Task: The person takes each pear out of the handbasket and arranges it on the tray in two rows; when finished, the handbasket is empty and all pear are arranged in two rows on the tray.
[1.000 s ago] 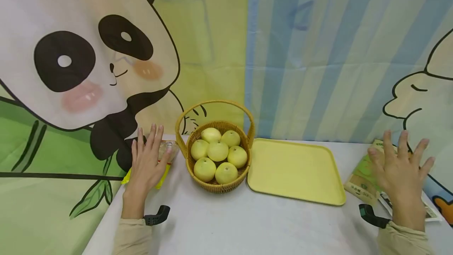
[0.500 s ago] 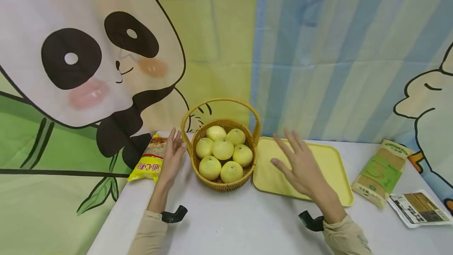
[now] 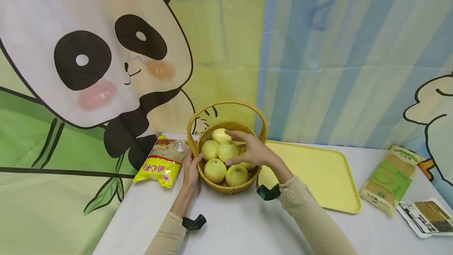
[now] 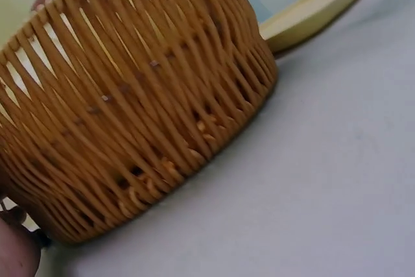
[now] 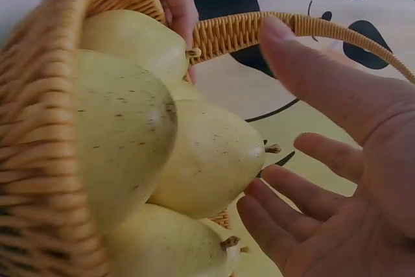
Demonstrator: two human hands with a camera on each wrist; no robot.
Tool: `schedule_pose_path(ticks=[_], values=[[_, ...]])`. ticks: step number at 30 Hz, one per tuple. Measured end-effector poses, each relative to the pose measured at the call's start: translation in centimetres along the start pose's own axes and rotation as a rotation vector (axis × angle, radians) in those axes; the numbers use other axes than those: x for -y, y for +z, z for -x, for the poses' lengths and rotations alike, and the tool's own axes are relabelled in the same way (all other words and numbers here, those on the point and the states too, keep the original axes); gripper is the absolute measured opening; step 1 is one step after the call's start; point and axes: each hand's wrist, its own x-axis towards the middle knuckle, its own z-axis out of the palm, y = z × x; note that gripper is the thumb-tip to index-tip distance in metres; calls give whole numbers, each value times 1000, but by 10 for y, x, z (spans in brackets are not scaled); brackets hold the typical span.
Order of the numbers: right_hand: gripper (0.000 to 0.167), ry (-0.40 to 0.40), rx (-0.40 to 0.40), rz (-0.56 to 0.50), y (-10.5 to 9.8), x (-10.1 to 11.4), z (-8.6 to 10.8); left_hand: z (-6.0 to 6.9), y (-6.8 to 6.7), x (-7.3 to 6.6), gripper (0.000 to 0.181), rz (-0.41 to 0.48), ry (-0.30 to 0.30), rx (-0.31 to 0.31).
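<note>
A wicker basket [image 3: 226,190] with a tall arched handle holds several pale yellow-green pears [image 3: 215,170]. My left hand [image 3: 191,172] grips the basket's left side by the rim, its thumb near the rim's edge; part of its fingers is hidden. Over the pears hovers my right hand [image 3: 253,150], fingers spread and lightly bent, with nothing in it. In the right wrist view, its fingertips come close to a pear [image 5: 207,160] with a short stem but appear apart from it. The left wrist view shows mostly the basket's woven wall [image 4: 142,89].
Right of the basket lies a yellow tray [image 3: 318,172]. A yellow-and-clear food packet [image 3: 162,162] lies at the left. Farther right are a brown-and-green packet [image 3: 393,180] and a flat white-and-brown pouch [image 3: 428,217]. A printed cloth [image 3: 226,50] hangs behind the table.
My left hand has moved right from the yellow packet to the basket's rim. My right hand has swept left from the brown-and-green packet, across the tray, to above the pears.
</note>
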Motion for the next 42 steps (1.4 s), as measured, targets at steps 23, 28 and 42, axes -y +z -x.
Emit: schedule_pose_path(ticks=[23,28,42], values=[[80,134,29,118,13,-22,-38,4,3,13,49,-8,55,-66],[78,160,15,62,14,-21,-39,5,1,12,49,-26,56,-72],[68,53,-149,-100,8,-14,-29,3,-1,15,49,-52,65,-89]])
